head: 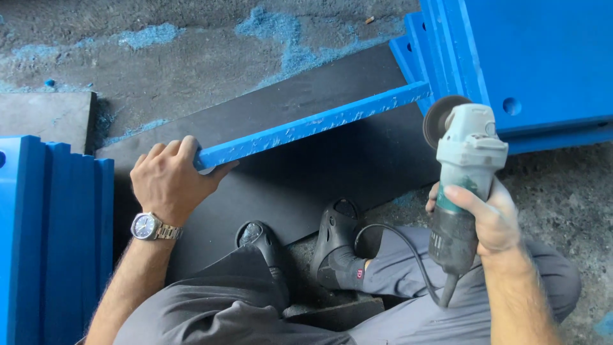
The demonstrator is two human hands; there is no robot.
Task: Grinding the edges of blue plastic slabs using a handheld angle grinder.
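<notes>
The left hand [167,181] grips the near end of a long blue strip [306,125] lying across a black mat [319,172]. The right hand [486,214] is closed around an angle grinder [465,172], held above the mat beside stacked blue panels [530,57].

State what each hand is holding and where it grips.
Left hand clasps the near end of the blue plastic strip. Right hand grips the angle grinder around its body.

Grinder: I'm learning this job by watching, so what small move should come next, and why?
Probably bring the grinder left and down to the blue strip: its disc hangs clear beside the strip's far end, while the left hand grips the near end and the right hand holds the grinder.
</notes>
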